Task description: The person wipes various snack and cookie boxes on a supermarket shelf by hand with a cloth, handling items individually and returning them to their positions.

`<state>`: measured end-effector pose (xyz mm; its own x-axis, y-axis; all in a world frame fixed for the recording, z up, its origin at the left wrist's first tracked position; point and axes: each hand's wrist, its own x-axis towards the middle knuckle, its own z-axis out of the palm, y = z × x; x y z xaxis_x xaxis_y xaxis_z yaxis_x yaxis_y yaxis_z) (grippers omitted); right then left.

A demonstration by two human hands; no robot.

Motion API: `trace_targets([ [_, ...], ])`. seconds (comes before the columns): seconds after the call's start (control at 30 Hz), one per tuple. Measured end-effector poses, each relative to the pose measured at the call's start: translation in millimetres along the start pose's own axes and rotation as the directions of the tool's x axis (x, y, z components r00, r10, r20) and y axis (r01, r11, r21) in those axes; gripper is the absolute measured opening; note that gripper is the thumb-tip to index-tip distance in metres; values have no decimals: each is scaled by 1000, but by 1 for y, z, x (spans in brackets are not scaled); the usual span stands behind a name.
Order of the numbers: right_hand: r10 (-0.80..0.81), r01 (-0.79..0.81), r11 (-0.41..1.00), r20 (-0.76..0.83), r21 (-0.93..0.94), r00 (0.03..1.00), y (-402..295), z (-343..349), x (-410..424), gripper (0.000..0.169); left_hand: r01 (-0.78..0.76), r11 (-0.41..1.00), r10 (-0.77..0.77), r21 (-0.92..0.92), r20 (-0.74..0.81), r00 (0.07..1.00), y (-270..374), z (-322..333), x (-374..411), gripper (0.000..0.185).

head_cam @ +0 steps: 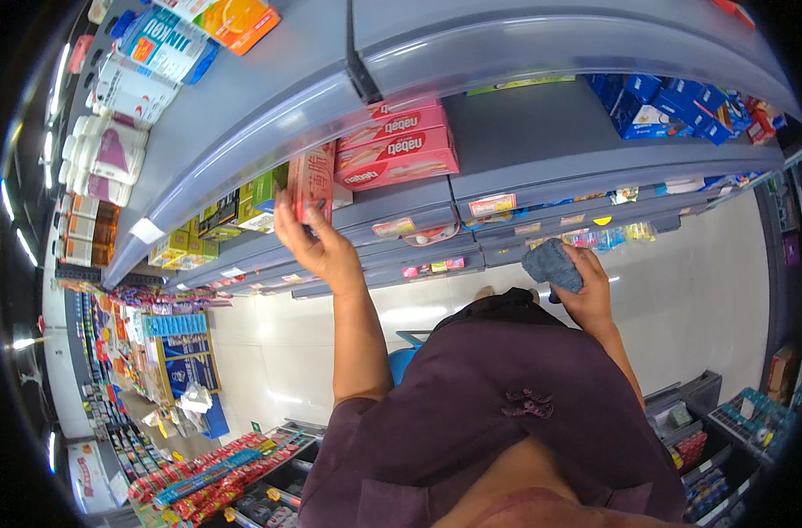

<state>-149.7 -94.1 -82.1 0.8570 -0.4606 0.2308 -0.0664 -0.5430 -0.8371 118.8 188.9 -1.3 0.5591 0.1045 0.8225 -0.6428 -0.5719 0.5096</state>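
Observation:
My left hand [318, 247] is at the shelf edge, with fingers and thumb around the near end of an upright pink carton [314, 173]. That carton stands between pink Nabati wafer boxes [397, 155] on its right and green cartons [259, 195] on its left. A crumpled blue-grey cloth [551, 265] is gripped in my right hand [587, 290], held out in front of the lower shelves and apart from them. Right of the wafer boxes, bare grey shelf board [526, 125] shows.
The upper shelf's clear plastic front strip [269, 142] overhangs the cartons. Bottles and jars [120, 148] stand on that upper shelf at left. Blue snack packs [671, 105] lie at the right. A blue stool [403, 362] is beside me, and hanging red packets [222, 478] are behind.

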Motion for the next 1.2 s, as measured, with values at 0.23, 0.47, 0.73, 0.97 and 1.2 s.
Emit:
trace_targets([
  [0.23, 163, -127, 976, -212, 174, 964, 9, -19, -6, 61, 604, 350, -521, -716, 387, 761, 72, -2, -25, 39],
  [0.47, 387, -64, 823, -476, 564, 790, -36, -58, 18, 59, 860, 59, -260, -506, 824, 503, 103, 36, -85, 34],
  [0.73, -230, 136, 971, -620, -195, 750, -30, -87, 92, 62, 909, 220, -187, -354, 899, 395, 107, 74, -106, 32],
  [0.97, -106, -132, 903, -511, -409, 853, -40, -64, 109, 64, 829, 448, 7, -334, 929, 370, 122, 64, -98, 64],
  [1.2, -326, 152, 874, -324, -462, 888, -67, -39, 88, 66, 777, 476, 60, -412, 897, 439, 129, 63, -98, 85],
])
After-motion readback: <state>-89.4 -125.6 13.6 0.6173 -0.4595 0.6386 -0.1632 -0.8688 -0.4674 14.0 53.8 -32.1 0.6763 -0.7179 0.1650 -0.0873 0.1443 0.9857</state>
